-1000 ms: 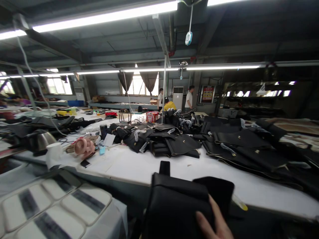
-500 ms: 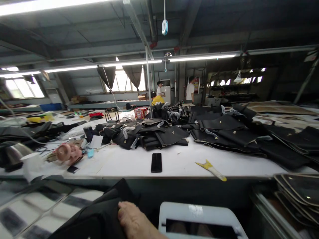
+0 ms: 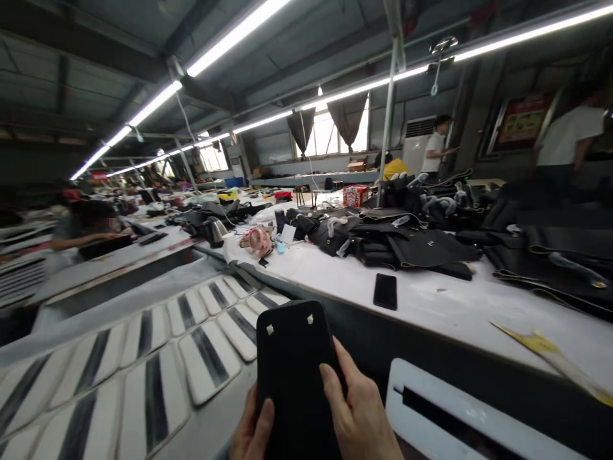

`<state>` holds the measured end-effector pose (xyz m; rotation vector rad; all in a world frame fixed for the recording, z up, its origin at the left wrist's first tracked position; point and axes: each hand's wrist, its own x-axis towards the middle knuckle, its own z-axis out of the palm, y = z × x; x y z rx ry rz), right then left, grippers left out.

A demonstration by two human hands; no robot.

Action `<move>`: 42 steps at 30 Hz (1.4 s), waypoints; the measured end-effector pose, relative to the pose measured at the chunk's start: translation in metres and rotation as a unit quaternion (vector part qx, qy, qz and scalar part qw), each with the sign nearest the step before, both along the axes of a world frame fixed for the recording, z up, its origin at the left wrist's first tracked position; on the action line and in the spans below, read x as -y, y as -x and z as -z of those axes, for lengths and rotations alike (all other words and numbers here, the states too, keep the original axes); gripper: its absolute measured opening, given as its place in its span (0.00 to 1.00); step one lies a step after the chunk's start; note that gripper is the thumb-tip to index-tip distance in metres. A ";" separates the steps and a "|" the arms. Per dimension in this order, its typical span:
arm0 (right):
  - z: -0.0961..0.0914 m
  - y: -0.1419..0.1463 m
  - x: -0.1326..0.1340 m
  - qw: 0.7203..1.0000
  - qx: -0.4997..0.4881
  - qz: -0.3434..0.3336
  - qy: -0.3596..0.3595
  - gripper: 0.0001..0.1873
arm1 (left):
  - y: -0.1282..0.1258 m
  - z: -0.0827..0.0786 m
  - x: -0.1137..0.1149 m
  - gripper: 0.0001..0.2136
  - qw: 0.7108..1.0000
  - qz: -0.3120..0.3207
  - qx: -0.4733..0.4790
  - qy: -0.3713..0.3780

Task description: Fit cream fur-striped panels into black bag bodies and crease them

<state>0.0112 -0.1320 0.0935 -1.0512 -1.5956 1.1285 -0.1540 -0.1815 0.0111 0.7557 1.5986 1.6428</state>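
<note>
Between my two hands is a black panel (image 3: pixel 294 377) with rounded corners, leather-like, with two small shiny fittings near its top edge. My left hand (image 3: pixel 253 427) grips its lower left edge, the thumb lying on the front. On the opposite side my right hand (image 3: pixel 357 406) closes round the right edge, thumb on the face and fingers behind. To the left lie rows of pale panels (image 3: pixel 211 361), each with a dark stripe down the middle. A white and black machine or tray (image 3: pixel 445 409) sits at the lower right, beside my right hand.
Across the white worktable (image 3: pixel 330 281) lie a phone (image 3: pixel 385 291), a pink fan (image 3: pixel 257 241), a yellow-handled tool (image 3: pixel 541 345) and heaped black leather pieces (image 3: pixel 424 248). A metal kettle (image 3: pixel 215 232) stands farther left. A co-worker (image 3: pixel 96 223) sits at the far left; others stand behind.
My view has swung to the left, showing more striped panels. The black panel has come upright to the middle, and both hands now show on it; earlier only one hand was visible.
</note>
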 end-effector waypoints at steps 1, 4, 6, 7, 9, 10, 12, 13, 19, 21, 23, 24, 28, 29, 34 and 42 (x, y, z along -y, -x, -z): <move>-0.003 0.001 0.000 1.000 -0.006 -0.002 0.002 0.28 | 0.003 -0.006 -0.004 0.30 1.000 -0.015 -0.010 -0.020; -0.002 0.001 0.000 0.999 -0.031 0.005 0.024 0.24 | 0.006 -0.019 -0.011 0.28 0.994 -0.054 -0.090 -0.040; 0.004 0.000 -0.001 0.998 -0.044 0.032 0.037 0.23 | 0.003 -0.024 -0.012 0.26 0.986 -0.062 -0.149 -0.037; 0.009 -0.001 -0.001 0.997 -0.045 0.051 0.038 0.22 | 0.000 -0.025 -0.012 0.26 0.983 -0.062 -0.168 -0.039; 0.020 -0.003 -0.003 0.994 -0.035 0.091 0.039 0.22 | -0.008 -0.023 -0.012 0.24 0.981 -0.052 -0.183 -0.046; 0.026 -0.004 -0.004 0.993 -0.027 0.110 0.039 0.22 | -0.012 -0.021 -0.011 0.22 0.981 -0.042 -0.181 -0.048; 0.038 -0.008 -0.005 0.990 -0.029 0.133 0.045 0.22 | -0.020 -0.017 -0.011 0.20 0.984 -0.017 -0.170 -0.052; 0.044 -0.010 -0.005 0.988 -0.042 0.139 0.053 0.23 | -0.024 -0.015 -0.011 0.18 0.985 -0.002 -0.165 -0.055; 0.068 -0.030 0.001 0.959 -0.175 0.142 0.174 0.25 | -0.040 -0.015 -0.010 0.13 0.970 0.060 -0.216 -0.097; 0.067 -0.039 0.003 0.948 -0.193 0.152 0.205 0.27 | -0.045 -0.018 -0.011 0.12 0.962 0.065 -0.244 -0.101; 0.063 -0.048 0.004 0.943 -0.198 0.158 0.216 0.28 | -0.051 -0.022 -0.011 0.11 0.956 0.070 -0.263 -0.106; 0.061 -0.052 0.005 0.942 -0.197 0.162 0.217 0.29 | -0.055 -0.023 -0.011 0.11 0.955 0.075 -0.266 -0.109; 0.067 -0.069 0.010 0.943 -0.173 0.192 0.210 0.31 | -0.070 -0.019 -0.013 0.12 0.957 0.107 -0.246 -0.115; 0.071 -0.073 0.012 0.943 -0.166 0.203 0.207 0.31 | -0.073 -0.016 -0.014 0.13 0.958 0.114 -0.238 -0.113; 0.093 -0.093 0.014 0.934 -0.159 0.240 0.212 0.34 | -0.089 0.003 -0.022 0.16 0.967 0.143 -0.187 -0.096; 0.117 -0.111 0.010 0.928 -0.105 0.312 0.177 0.34 | -0.115 0.041 -0.037 0.17 0.969 0.178 -0.153 -0.080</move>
